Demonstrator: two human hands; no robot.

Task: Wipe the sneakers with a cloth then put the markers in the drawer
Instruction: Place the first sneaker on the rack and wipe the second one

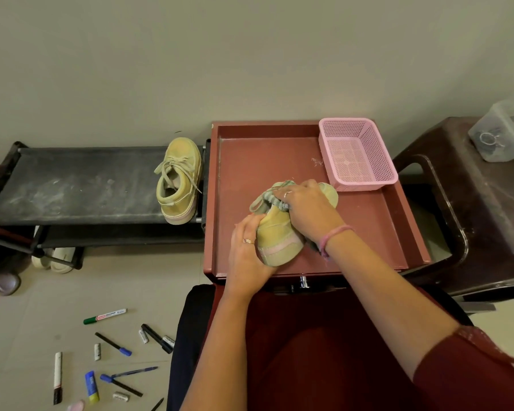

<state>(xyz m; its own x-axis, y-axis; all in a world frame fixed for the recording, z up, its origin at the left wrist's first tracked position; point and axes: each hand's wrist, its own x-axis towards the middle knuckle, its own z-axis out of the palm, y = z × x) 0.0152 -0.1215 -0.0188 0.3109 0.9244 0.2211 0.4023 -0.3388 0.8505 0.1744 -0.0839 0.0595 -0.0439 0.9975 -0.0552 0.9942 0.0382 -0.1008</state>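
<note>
**Wiping the first sneaker on the red tray-top**

Wiping under way. One tan suede-look sneaker (pixel 279 235) lies on its side on the red tray-top (pixel 368 226) of a small cabinet, heel toward the person. Left hand (pixel 247 250) cups the heel, fingers curled round it, holding it steady. Right hand (pixel 306 209) presses a grey-green knitted cloth (pixel 276 198) against the upper near the laces, fingers bent and clamped on the cloth.

Second sneaker (pixel 178 179), same make, sits upright at the right end of the black shoe rack (pixel 72 185), well apart from the hands, laces loose.

Handling, as judged: the sneaker looks light, soft in the upper, firmer at the thick pale sole. Heel and sole edge give the best hold; the upper would dent under a hard grip. Nap probably marks if rubbed too hard. Cloth limp, bunches easily.

Counts:
- Sneakers: two.
- Cloth: one.
- Markers and pens (pixel 113 345) scattered on the floor at lower left: roughly nine long bodies, incl. one green-capped marker (pixel 104 315) and one white with a black tip (pixel 57 378); also three or four loose caps or short stubs, too small to sort.
- Pink mesh basket (pixel 356 152): one, on the tray's far right corner.

Drawer not plainly seen; a chrome knob (pixel 303 282) shows just below the tray's near edge. Markers untouched.
</note>
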